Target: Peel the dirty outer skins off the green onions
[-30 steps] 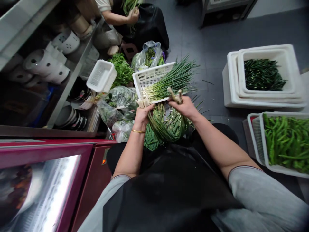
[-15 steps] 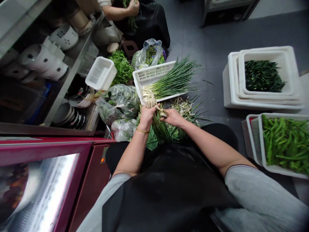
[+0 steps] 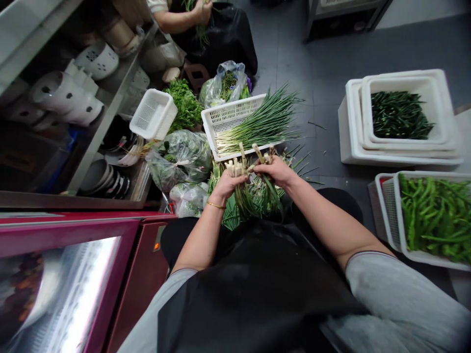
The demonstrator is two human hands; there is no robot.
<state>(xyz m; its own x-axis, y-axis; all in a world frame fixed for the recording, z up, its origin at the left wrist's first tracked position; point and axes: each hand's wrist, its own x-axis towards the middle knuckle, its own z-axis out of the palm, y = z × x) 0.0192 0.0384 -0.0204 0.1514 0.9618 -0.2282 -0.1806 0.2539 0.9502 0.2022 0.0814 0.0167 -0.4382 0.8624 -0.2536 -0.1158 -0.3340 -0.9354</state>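
Note:
My left hand (image 3: 228, 184) is closed around a bunch of scallions (image 3: 235, 168), their white ends sticking up and green leaves hanging down toward my lap. Close beside it, my right hand (image 3: 274, 169) grips a few more scallions (image 3: 259, 153) with brownish root ends pointing up. A white perforated basket (image 3: 235, 109) lies just beyond both hands. In it is a large sheaf of scallions (image 3: 265, 120), white ends left, green tips spilling over the right rim. Loose leaves and trimmings (image 3: 290, 157) are heaped under and around my hands.
On the left are bagged greens (image 3: 180, 157), a small white basket (image 3: 153, 115), leafy herbs (image 3: 184, 103) and a shelf of dishes (image 3: 66, 95). To the right stand white bins (image 3: 401, 152) with dark green peppers and a basket of light green peppers (image 3: 434, 215). Another person's hand (image 3: 202, 11) holds greens.
My right hand has moved up and right, drawing apart from my left with a few scallions in it. The left hand's bunch now stands more upright.

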